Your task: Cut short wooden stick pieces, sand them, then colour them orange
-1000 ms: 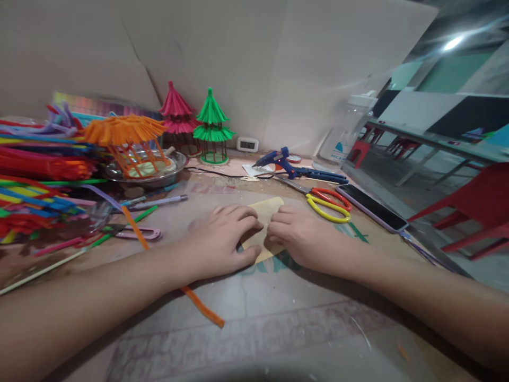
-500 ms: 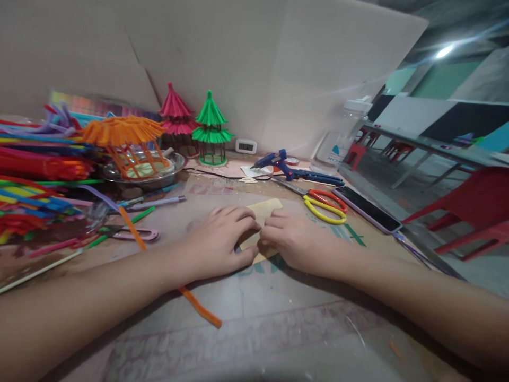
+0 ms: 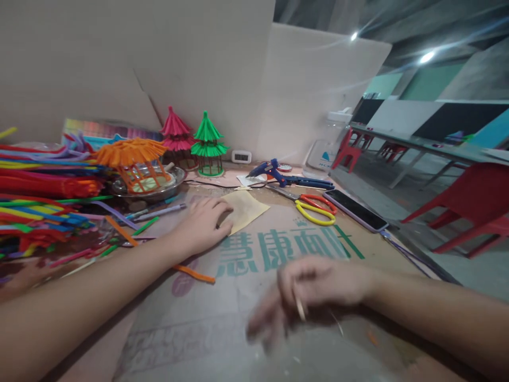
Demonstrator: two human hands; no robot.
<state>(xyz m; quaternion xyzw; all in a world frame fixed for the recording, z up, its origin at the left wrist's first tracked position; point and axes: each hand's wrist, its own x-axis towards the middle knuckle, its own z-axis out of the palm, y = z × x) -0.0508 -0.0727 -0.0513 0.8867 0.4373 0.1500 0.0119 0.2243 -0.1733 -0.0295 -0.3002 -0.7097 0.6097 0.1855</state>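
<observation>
My left hand (image 3: 204,223) rests at the left edge of a yellowish square of paper (image 3: 247,210), perhaps sandpaper. Its fingers are bent, with thumb and forefinger apart. Motion smears my right hand (image 3: 306,292), which is above the sheet-covered table nearer to me. From its fingers a short pale stick (image 3: 299,306) sticks out; the other fingers hang loosely. An orange pipe cleaner (image 3: 199,275) passes beneath my left forearm. Scissors (image 3: 316,209) with red and yellow handles lie beyond the paper on the right.
At the left lie piled pipe cleaners (image 3: 43,183) and an orange-roofed model (image 3: 131,154) in a metal bowl (image 3: 181,175). Behind stand pink (image 3: 175,130) and green (image 3: 207,138) towers. A glue gun (image 3: 270,171), phone (image 3: 355,210) and clear jug (image 3: 326,146) are to the right.
My right hand has left the paper and moved toward me, a small pale stick showing in its fingers. My left hand and the paper have shifted left in view; the camera has also turned.
</observation>
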